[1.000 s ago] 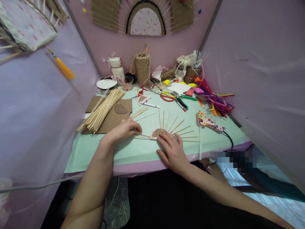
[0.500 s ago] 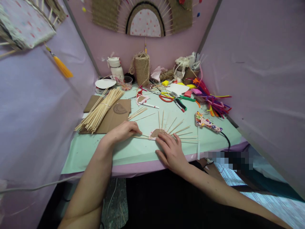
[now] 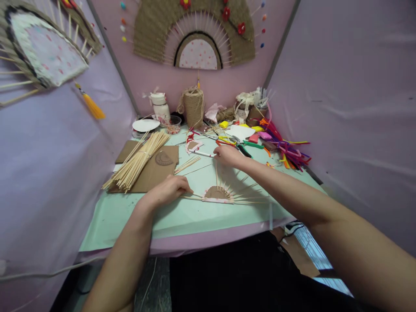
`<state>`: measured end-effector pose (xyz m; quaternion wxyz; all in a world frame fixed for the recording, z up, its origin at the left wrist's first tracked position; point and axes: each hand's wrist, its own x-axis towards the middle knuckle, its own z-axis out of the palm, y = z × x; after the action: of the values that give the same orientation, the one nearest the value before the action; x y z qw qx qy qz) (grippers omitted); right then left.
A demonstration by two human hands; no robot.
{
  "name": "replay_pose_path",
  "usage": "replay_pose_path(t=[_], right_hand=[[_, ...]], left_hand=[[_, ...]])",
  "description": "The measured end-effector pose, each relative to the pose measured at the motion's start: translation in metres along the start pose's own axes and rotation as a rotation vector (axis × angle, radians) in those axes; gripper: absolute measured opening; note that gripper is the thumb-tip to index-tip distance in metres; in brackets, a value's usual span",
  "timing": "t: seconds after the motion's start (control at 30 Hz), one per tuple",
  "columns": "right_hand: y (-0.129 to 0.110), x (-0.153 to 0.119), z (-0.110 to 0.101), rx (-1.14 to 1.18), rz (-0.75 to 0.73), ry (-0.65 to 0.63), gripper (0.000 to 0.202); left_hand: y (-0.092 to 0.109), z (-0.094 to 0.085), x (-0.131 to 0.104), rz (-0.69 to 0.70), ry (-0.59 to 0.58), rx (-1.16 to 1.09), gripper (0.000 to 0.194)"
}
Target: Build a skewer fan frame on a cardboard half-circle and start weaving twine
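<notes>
The left hand [image 3: 169,189] rests on the tabletop [image 3: 182,225], thumb and forefinger pinched together on a thin stick [image 3: 196,195] at the left side of the half-round cardboard piece [image 3: 217,192]. This piece lies flat near the front edge, its straight side toward the person, with wooden sticks [image 3: 216,173] fanning outward. The right hand [image 3: 229,157] reaches beyond it, fingers bent at the red-marked end of a white pen [image 3: 202,153], beside the orange-handled scissors [image 3: 224,143]; whether it grips either, I cannot tell. To the left, a bundle of sticks [image 3: 138,162] and a clear protractor [image 3: 163,159] lie on a cardboard sheet [image 3: 167,173]. A twine spool [image 3: 193,108] stands upright at the back, and fuzzy stems, probably pipe cleaners [image 3: 290,156], lie to the right.
</notes>
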<state>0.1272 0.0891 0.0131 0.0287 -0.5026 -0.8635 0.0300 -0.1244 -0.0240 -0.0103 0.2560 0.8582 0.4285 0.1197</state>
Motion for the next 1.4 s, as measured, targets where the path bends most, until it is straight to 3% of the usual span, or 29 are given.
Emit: replay_pose_path(t=[0.07, 0.17, 0.3, 0.47, 0.53, 0.8, 0.93, 1.2, 1.4], right_hand=[[0.003, 0.030, 0.009, -0.005, -0.017, -0.040, 0.024], [0.005, 0.049, 0.014, -0.013, -0.069, -0.055, 0.022], [0.004, 0.045, -0.003, -0.023, -0.164, 0.030, 0.025], [-0.015, 0.027, -0.011, -0.155, -0.610, 0.064, 0.017], [-0.023, 0.024, -0.005, -0.217, -0.682, 0.023, 0.016], [-0.026, 0.017, 0.001, -0.330, -0.680, -0.008, 0.016], [-0.045, 0.014, 0.004, -0.311, -0.747, -0.002, 0.017], [-0.078, 0.021, 0.031, 0.101, -0.929, -0.002, 0.013], [-0.054, 0.015, 0.025, 0.267, -0.753, 0.077, 0.021]], left_hand=[[0.002, 0.000, 0.000, -0.001, -0.002, 0.021, 0.028], [0.004, -0.001, 0.000, -0.007, -0.010, 0.048, 0.029], [0.006, 0.000, 0.001, -0.014, -0.010, 0.084, 0.032], [0.009, 0.000, 0.000, -0.016, -0.028, 0.117, 0.034], [0.012, -0.001, -0.001, -0.026, -0.039, 0.126, 0.035], [0.016, -0.001, -0.001, -0.055, -0.015, 0.183, 0.031], [0.014, 0.000, 0.000, -0.057, 0.003, 0.238, 0.026], [0.019, 0.000, 0.000, -0.070, 0.018, 0.279, 0.029], [0.021, -0.003, -0.002, -0.085, -0.002, 0.259, 0.030]])
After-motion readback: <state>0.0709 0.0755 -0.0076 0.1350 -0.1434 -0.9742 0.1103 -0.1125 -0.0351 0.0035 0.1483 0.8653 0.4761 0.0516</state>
